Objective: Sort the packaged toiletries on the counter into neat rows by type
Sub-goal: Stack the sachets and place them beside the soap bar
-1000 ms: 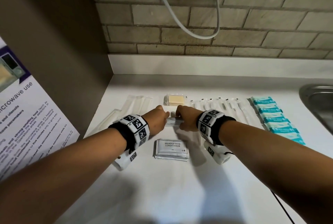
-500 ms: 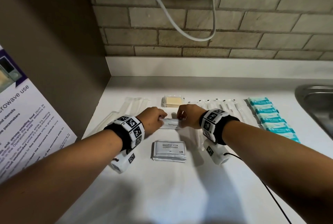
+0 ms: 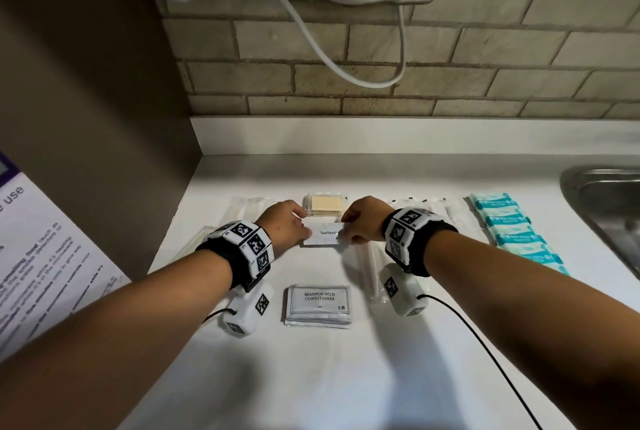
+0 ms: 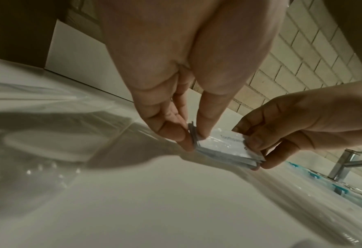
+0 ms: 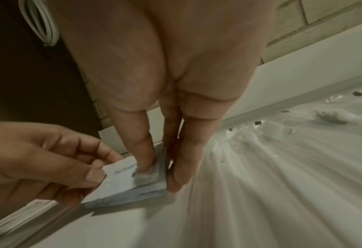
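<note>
A small stack of white toothpaste sachets (image 3: 322,235) (image 4: 224,147) (image 5: 131,181) is pinched at both ends over the white counter (image 3: 346,377). My left hand (image 3: 287,225) (image 4: 188,134) grips its left end between thumb and fingers. My right hand (image 3: 360,225) (image 5: 160,167) grips the right end the same way. Nearer me lies a stack of shampoo-with-conditioner sachets (image 3: 318,305). A wrapped yellow soap bar (image 3: 325,205) sits just behind the hands. Teal packets (image 3: 512,229) form a row at the right.
Clear-wrapped long items lie left (image 3: 242,208) and right (image 3: 426,203) of the hands, one (image 3: 367,267) near my right wrist. A steel sink (image 3: 609,208) is at the far right, a dark panel (image 3: 86,118) and printed notice (image 3: 41,256) at the left. Cables hang on the brick wall.
The sachet stack, held edge-on between both hands a second ago, now faces up with its label readable. Both hands stayed close together behind the shampoo stack.
</note>
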`<state>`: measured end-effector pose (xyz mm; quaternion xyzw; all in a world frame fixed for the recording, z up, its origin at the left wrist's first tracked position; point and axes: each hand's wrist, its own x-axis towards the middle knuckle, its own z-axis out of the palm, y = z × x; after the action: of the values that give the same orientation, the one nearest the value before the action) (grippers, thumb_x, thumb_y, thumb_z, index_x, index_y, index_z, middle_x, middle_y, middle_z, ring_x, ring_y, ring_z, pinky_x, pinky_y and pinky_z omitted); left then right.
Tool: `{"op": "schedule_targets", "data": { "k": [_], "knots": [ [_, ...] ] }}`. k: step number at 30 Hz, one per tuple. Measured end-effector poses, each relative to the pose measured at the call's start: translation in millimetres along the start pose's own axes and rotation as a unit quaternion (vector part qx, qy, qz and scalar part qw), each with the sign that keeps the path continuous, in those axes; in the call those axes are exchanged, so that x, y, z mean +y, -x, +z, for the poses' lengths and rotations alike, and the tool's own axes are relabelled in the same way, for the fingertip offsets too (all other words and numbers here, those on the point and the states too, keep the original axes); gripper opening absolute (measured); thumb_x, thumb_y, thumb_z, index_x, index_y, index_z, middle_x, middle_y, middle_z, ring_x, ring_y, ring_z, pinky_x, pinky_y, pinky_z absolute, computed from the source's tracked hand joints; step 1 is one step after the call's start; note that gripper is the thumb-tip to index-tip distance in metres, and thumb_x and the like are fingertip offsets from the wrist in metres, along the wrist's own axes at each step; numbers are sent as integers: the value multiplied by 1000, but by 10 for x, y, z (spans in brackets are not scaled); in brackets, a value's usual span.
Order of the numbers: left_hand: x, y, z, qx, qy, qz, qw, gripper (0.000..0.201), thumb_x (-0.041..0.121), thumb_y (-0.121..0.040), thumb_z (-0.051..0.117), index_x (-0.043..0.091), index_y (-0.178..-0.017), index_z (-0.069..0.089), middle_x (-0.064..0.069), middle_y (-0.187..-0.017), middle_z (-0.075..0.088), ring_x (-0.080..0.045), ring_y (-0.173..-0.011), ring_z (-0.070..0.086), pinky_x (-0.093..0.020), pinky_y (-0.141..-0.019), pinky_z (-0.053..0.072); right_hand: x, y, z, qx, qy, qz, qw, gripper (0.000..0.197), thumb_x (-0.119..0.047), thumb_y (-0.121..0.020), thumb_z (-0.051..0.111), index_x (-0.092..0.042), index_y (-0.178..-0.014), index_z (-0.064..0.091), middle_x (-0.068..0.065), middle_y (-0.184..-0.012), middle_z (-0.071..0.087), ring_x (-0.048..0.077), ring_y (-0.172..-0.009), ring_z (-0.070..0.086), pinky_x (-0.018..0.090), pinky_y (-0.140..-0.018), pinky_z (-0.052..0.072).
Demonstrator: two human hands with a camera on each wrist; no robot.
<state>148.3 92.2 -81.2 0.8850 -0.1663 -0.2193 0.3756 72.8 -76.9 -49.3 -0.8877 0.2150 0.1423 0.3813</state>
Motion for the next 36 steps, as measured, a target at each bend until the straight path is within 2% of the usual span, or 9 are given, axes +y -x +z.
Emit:
{"op": "schedule_targets", "data": {
  "k": [2, 6, 8, 17, 23, 28, 31, 33, 36],
  "knots": [
    [-6, -20, 5, 0, 20, -14, 1000, 32, 11, -81, 74, 15, -107, 56, -2, -88, 63, -14, -71, 61, -20, -61, 45, -15, -18, 8, 5, -1, 12, 1000, 27, -4, -71, 74, -8, -95, 63, 15, -87, 74, 21, -66, 64, 33, -76, 58],
    [-9, -45, 38, 3, 52, -33, 998, 35, 7, -76, 78, 16, -100, 54, -10, -91, 66, -28, -78, 69, -40, -82, 58, -28, -61, 14, 11, 38, 23, 999, 16, -7, -71, 73, -12, -77, 60, 8, -75, 69, 19, -64, 61, 33, -76, 58],
    [-14, -67, 59, 13, 50, -35, 998, 35, 7, -74, 79, 17, -96, 54, -11, -92, 66, -29, -77, 70, -43, -82, 58, -28, -73, 15, 10, 43, 28, 999, 13, -9, -74, 73, -11, -72, 61, 6, -72, 68, 17, -62, 61, 33, -78, 58],
    [-22, -112, 97, 33, 4, -33, 999, 31, 14, -72, 82, 20, -89, 55, -8, -94, 67, -24, -79, 71, -36, -79, 58, -53, -75, 47, 21, 69, 19, 997, 9, -11, -81, 68, -8, -73, 64, 17, -91, 75, 26, -78, 71, 41, -84, 59],
    [-23, -111, 88, 39, -38, -30, 998, 30, 17, -75, 79, 21, -83, 51, -5, -88, 69, -22, -76, 71, -30, -72, 52, -82, -43, 49, 31, 107, 12, 994, 25, -12, -78, 67, 0, -100, 69, 16, -93, 75, 29, -91, 72, 41, -83, 59],
    [-11, -61, 25, 34, -76, -21, 996, 29, 27, -78, 77, 19, -95, 54, -2, -94, 67, -20, -84, 64, -26, -73, 46, -80, -11, 24, 49, 158, -6, 986, 36, -24, -79, 70, -5, -108, 67, 13, -104, 71, 25, -88, 66, 34, -82, 57],
    [35, 15, -59, 43, -67, -15, 997, 29, 28, -82, 74, 18, -103, 56, -1, -95, 64, -18, -83, 61, -25, -75, 45, -90, 20, -37, 57, 147, -20, 987, 36, -29, -78, 71, -14, -110, 64, 4, -111, 65, 21, -98, 60, 27, -79, 50],
    [84, 96, -110, 48, -40, 4, 998, 27, 25, -84, 73, 17, -103, 56, 1, -86, 63, -14, -75, 60, -24, -70, 48, -104, 64, -79, 54, 149, -36, 987, 33, -30, -79, 70, -17, -109, 64, 2, -112, 65, 21, -101, 60, 26, -81, 48],
    [194, 286, -170, 36, 18, 48, 998, 23, 18, -84, 73, 14, -101, 57, -1, -84, 59, -9, -65, 54, -9, -47, 43, -142, 225, -86, 14, 171, -66, 983, 35, -35, -80, 71, -18, -110, 63, 1, -111, 66, 20, -103, 60, 31, -90, 49]
  ]
}}
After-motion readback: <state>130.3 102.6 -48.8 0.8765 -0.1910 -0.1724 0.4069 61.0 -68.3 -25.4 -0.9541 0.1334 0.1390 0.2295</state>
